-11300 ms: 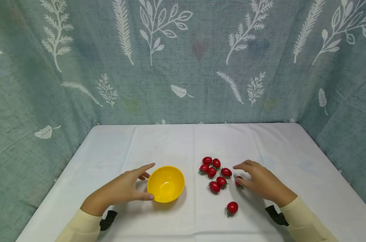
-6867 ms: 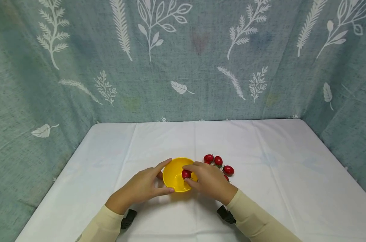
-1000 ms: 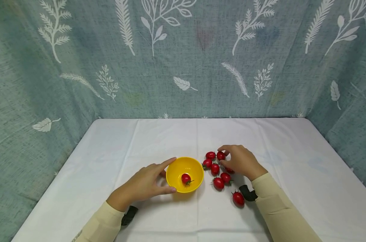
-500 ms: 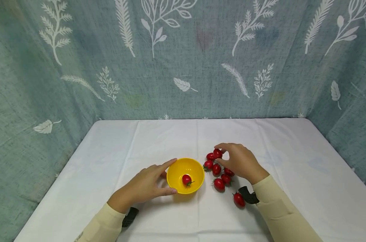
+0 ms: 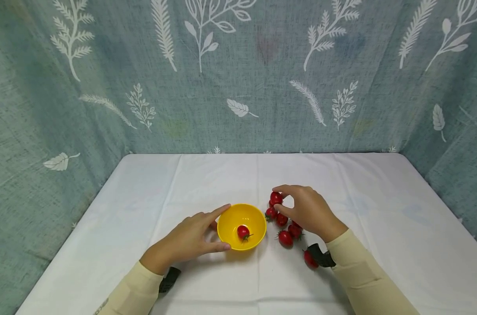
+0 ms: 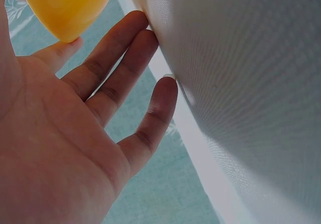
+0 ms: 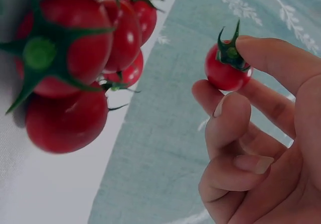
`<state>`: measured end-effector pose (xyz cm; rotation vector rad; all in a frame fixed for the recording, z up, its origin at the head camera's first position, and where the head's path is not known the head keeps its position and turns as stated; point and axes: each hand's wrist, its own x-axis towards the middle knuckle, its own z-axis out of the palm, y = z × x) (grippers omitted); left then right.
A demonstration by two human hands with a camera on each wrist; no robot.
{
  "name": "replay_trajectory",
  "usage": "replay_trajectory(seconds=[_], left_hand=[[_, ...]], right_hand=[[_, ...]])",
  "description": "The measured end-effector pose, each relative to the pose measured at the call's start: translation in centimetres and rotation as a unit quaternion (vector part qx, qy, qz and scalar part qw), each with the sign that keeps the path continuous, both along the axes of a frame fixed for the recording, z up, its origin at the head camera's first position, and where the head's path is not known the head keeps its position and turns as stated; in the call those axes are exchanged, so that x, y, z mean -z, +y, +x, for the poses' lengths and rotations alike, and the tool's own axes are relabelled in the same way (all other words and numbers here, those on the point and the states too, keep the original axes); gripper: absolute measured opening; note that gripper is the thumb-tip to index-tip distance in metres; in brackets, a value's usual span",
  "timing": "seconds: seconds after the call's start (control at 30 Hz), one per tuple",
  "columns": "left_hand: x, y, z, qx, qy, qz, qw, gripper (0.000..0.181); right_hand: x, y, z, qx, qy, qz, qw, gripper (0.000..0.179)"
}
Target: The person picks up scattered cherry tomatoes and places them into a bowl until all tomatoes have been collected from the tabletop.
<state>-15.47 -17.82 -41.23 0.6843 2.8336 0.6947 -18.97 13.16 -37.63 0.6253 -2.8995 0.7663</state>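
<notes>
The right hand [image 5: 311,213] pinches a tomato [image 5: 276,198] aloft between its fingers, probably to clear the loose tomatoes [image 5: 285,239] below. The left hand [image 5: 183,239] rests spread fingers against the yellow bowl [image 5: 258,225], seemingly steadying it; another tomato [image 5: 243,232] lies inside.

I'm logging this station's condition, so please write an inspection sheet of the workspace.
Surface: white cloth, creased
Job's things: yellow bowl, one red tomato inside; loose tomatoes on the cloth, right of it in the head view
Clutter: nothing seen
Hands: left hand touches the bowl's side; right hand pinches another tomato
Cables: nothing seen
Surroundings: blue-green leaf-print curtain behind and at both sides
</notes>
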Motion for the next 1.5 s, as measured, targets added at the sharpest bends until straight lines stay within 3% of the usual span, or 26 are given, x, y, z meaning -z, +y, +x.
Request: replay_trajectory(seconds=[0.3,0.5,0.93,1.23,1.5], left_hand=[[0.2,-0.2,0.0,0.001,-0.003,0.000,1.0000,0.097],[0.1,-0.2,-0.1,0.005,-0.002,0.002,1.0000,0.096],[0.3,-0.3,-0.1,0.004,-0.002,-0.003,1.0000,0.096],[0.2,-0.3,-0.1,0.008,0.003,-0.001,1.0000,0.095],[0.1,-0.2,-0.1,0.008,0.000,0.001,1.0000,0.096]], right_hand=[[-0.2,-1.3,1.2,-0.033,0.033,-0.012,0.9988,0.044],[-0.1,-2.4,1.9,-0.049,0.021,-0.018,0.9984,0.044],[1.0,-4.3,2.8,-0.081,0.016,0.032,0.9961,0.041],[1.6,-5.0,2.9,-0.088,0.018,0.066,0.9938,0.040],[2.1,-5.2,2.7,-0.093,-0.006,0.061,0.9938,0.038]])
